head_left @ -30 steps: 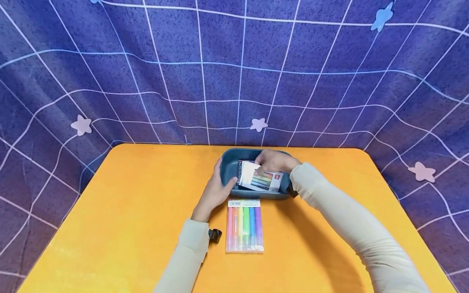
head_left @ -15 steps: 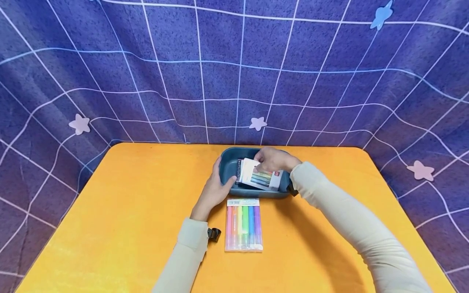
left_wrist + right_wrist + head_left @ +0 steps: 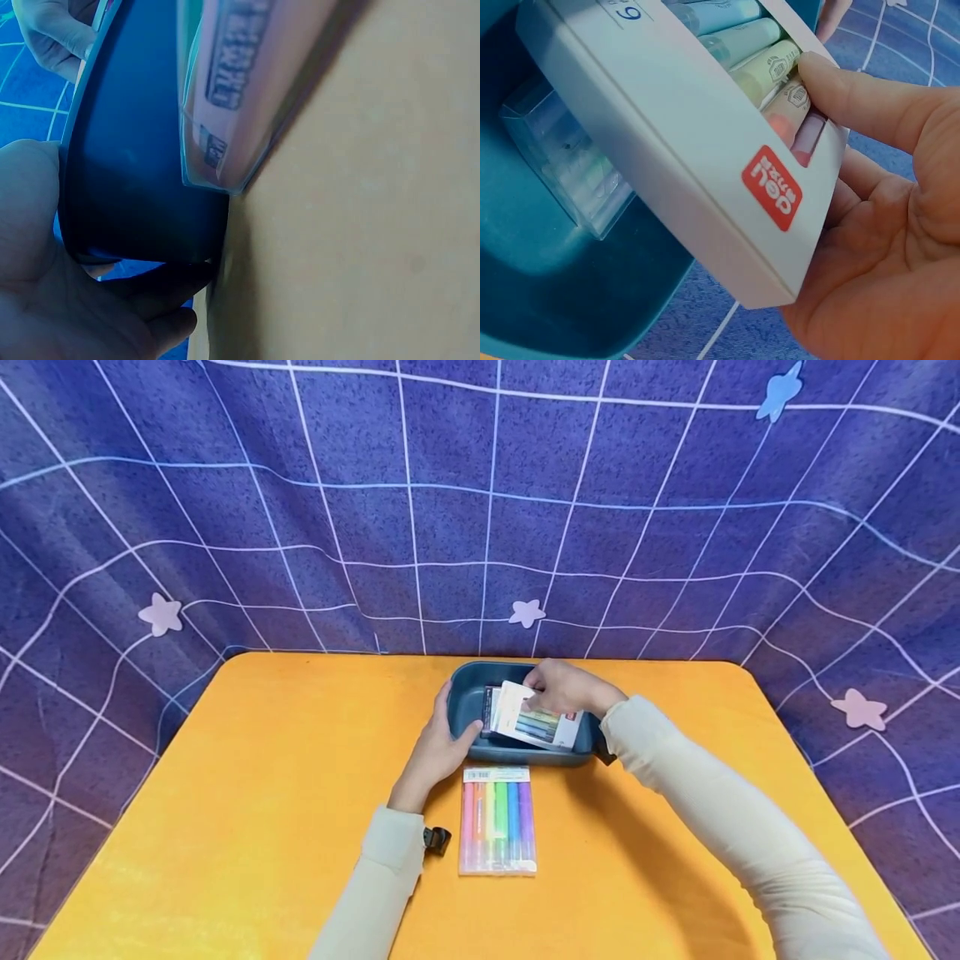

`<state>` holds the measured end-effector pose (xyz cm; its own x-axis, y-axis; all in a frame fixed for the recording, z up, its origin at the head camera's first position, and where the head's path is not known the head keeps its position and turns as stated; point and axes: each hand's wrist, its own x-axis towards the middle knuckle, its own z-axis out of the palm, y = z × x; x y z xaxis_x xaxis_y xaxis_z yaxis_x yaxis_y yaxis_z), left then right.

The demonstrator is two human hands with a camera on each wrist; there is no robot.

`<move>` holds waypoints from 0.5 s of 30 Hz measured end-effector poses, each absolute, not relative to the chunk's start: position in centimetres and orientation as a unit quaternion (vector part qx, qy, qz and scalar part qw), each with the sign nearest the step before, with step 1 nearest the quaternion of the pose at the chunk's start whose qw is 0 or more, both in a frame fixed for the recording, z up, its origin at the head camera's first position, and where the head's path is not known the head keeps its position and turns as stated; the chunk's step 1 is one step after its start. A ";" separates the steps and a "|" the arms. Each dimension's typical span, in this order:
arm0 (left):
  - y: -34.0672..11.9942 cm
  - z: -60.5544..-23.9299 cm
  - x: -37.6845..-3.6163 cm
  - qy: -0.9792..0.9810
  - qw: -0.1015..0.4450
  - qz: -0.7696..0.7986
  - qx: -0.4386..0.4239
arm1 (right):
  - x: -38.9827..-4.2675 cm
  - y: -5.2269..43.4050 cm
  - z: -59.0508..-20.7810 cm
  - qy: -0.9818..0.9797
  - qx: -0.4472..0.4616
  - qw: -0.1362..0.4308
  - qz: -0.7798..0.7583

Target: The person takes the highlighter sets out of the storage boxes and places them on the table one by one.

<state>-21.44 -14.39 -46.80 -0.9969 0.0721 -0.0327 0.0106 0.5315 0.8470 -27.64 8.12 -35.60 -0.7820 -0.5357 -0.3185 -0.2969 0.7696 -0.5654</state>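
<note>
Your right hand [image 3: 561, 687] pinches the white deli marker box [image 3: 712, 135] by one long edge, thumb on top at the window and fingers [image 3: 861, 174] behind it; keep that pressure on the cardboard, since the pastel markers [image 3: 742, 37] lie bare right beside your thumb and would probably shift if squeezed. The box tilts within the mouth of the teal bin [image 3: 467, 702], above a clear plastic case [image 3: 574, 169]; whether the two touch, you cannot tell here, so move it gently and level it so that its corners don't catch on the case or wall. Your left hand [image 3: 441, 747] grips the bin's left end, thumb at the near rim and fingers round the outside: hold that steady against any nudge. Mind the packet of rainbow highlighters [image 3: 498, 822] lying flat on the tabletop [image 3: 300, 777] just beside the bin's near wall.
</note>
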 end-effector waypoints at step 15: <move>-14.3 -46.5 -21.2 0.873 0.031 0.486 0.024 | -27.6 8.3 -35.0 0.923 -0.225 0.205 -0.233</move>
